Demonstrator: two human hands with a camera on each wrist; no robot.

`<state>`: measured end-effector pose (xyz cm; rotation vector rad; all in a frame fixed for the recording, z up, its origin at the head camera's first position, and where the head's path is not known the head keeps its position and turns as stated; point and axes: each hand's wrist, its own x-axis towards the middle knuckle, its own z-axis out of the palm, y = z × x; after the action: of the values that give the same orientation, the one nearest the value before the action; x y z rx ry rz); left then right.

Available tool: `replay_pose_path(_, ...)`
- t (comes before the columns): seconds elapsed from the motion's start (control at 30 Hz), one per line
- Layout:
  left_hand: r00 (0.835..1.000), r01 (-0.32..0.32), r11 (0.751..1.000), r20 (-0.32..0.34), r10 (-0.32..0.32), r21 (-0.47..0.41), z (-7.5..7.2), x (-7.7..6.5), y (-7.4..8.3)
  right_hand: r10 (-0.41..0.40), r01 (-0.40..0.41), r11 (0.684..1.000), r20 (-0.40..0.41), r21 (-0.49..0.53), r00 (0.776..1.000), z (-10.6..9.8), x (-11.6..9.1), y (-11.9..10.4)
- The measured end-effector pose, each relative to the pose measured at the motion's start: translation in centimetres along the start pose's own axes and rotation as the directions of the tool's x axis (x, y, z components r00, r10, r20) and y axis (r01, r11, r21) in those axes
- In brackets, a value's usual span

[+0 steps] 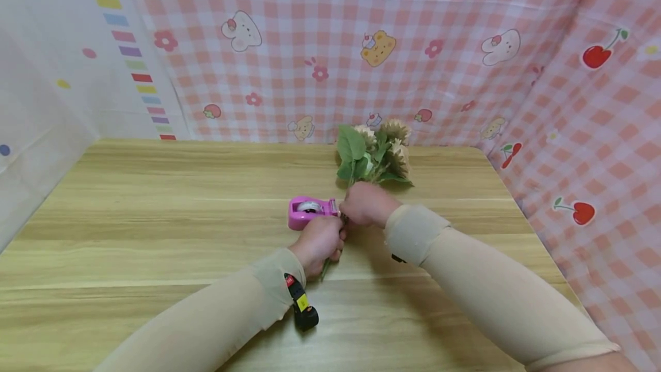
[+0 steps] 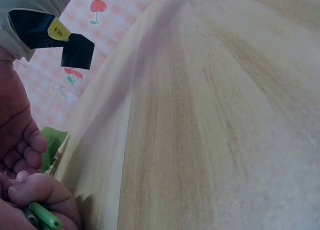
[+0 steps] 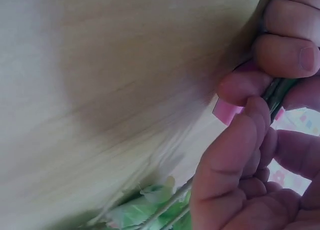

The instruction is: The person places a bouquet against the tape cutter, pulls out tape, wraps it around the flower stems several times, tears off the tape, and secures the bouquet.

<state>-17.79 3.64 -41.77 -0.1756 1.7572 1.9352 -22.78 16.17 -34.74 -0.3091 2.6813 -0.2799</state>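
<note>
A bunch of artificial-looking flowers (image 1: 396, 157) with cream-beige heads and green leaves lies toward the back of the table, its stems pointing at me. My left hand (image 1: 317, 243) grips the lower stems; their green cut ends (image 2: 46, 217) poke out of the fist in the left wrist view. Just above it, my right hand (image 1: 369, 204) has its fingertips curled against the same stems (image 3: 280, 95), pinching them. Whether a strip of tape lies under those fingertips is hidden. A pink tape dispenser (image 1: 297, 220) with a clear roll stands directly left of both hands.
The wood-grain table (image 1: 155, 217) spreads out on both sides of the hands. A pink checked cloth (image 1: 330, 33) hangs behind it and along the right side, with a white cloth (image 1: 41, 73) on the left. Black wrist straps (image 1: 302, 303) sit at the sleeves.
</note>
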Motion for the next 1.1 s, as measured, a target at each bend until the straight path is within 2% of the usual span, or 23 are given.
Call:
replay_pose_path(0.17,1.000,0.013,1.000,-0.003,-0.013,0.003,0.0,-0.1,0.1,-0.001,-0.002,0.985,0.019,0.174,1.000,0.0,-0.3,0.6)
replay_pose_path(0.27,1.000,0.021,1.000,-0.013,-0.021,-0.011,0.1,-0.2,0.2,0.019,-0.029,0.957,0.040,0.288,0.999,0.2,-0.3,0.9)
replay_pose_path(0.43,0.999,0.037,0.999,-0.024,-0.038,-0.028,0.2,-0.2,0.3,0.065,-0.079,0.917,0.050,0.391,0.997,0.5,-0.4,1.3)
replay_pose_path(0.6,0.999,0.027,0.998,-0.022,-0.028,-0.050,0.2,-0.1,0.2,0.062,-0.073,0.921,0.042,0.383,0.997,0.8,-0.4,1.5)
replay_pose_path(0.77,0.999,0.021,0.999,-0.026,-0.022,-0.050,0.2,-0.1,0.2,0.057,-0.061,0.939,0.023,0.337,0.998,1.0,-0.4,1.4)
replay_pose_path(1.1,0.999,-0.026,0.999,-0.029,0.028,0.045,0.2,-0.1,0.1,0.036,-0.033,0.968,-0.008,0.249,0.999,1.3,-0.5,1.4)
